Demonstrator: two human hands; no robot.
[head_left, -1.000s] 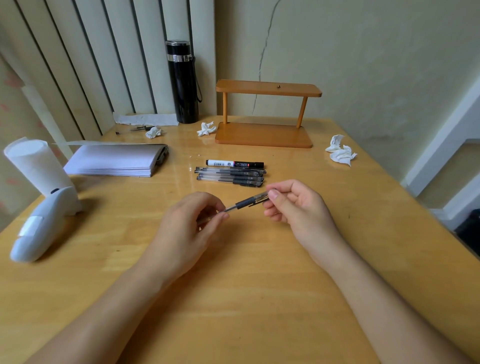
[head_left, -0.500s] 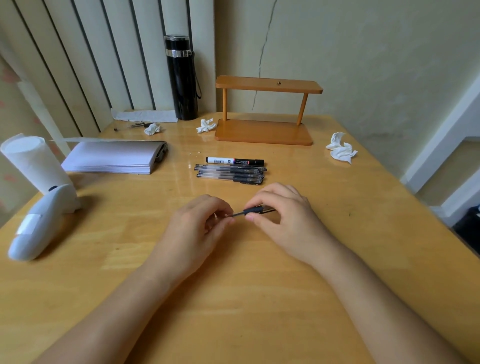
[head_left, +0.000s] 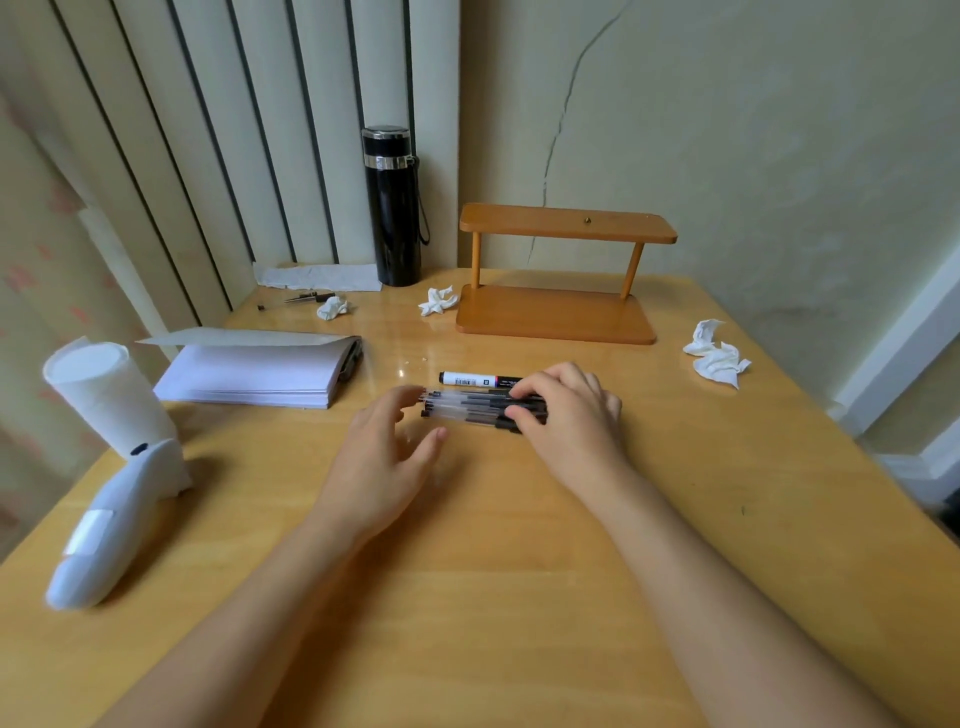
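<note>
Several clear pens with black caps (head_left: 467, 408) lie side by side in the middle of the wooden table (head_left: 519, 597). Just behind them lies a white marker with a black cap (head_left: 467, 378). My right hand (head_left: 571, 415) covers the pens' right ends, its fingers curled over them from behind and its thumb against the near side. My left hand (head_left: 384, 457) hovers at the pens' left tips with fingers spread and straight, holding nothing.
A black flask (head_left: 393, 208) and a small wooden shelf (head_left: 556, 312) stand at the back. A stack of paper (head_left: 249, 371), a white roll (head_left: 104, 395) and a white handheld device (head_left: 109, 525) are on the left. Crumpled tissues (head_left: 719, 356) lie at right and back.
Both hands moved forward from the table's middle to the row of pens. The pen held between them now lies with the others, and my left hand has let go.
</note>
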